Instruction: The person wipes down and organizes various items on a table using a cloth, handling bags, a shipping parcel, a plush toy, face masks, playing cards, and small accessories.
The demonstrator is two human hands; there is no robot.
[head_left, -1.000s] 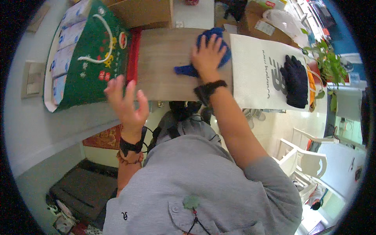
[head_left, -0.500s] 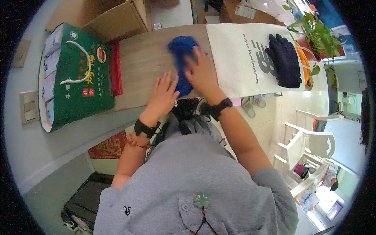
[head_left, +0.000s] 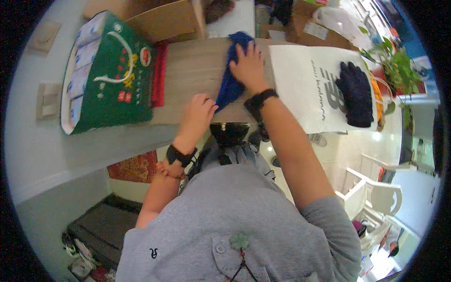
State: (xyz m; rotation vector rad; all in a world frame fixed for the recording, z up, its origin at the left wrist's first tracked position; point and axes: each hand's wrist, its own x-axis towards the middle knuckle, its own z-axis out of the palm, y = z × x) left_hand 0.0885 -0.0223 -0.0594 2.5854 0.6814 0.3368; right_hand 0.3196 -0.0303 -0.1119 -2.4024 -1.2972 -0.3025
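In the head view, we find a blue cloth (head_left: pixel 229 83) at the upper centre of the frame, lying on the wood-grain table (head_left: pixel 188 66). It runs from a wide part near the table's far side down to a narrow corner near the close edge.

We note the right hand (head_left: pixel 249 70) laid on the upper part of the cloth, palm down, its fingers spread and lightly bent. The left hand (head_left: pixel 196 115) is at the cloth's lower corner, its fingers curled inward; we cannot tell whether they pinch the fabric or only touch it. A black band (head_left: pixel 181 156) sits on the left wrist and another, a dark strap (head_left: pixel 260 99), on the right.

To the left of the cloth we record a red item (head_left: pixel 159 75), upright beside a green bag (head_left: pixel 110 110) filled with wrapped packs (head_left: pixel 81 80). To the right lies a white bag (head_left: pixel 293 89), with a dark glove (head_left: pixel 355 94) resting on it. Above, at the upper left, we see a cardboard box (head_left: pixel 164 22); at the upper right, a leafy plant (head_left: pixel 399 68).
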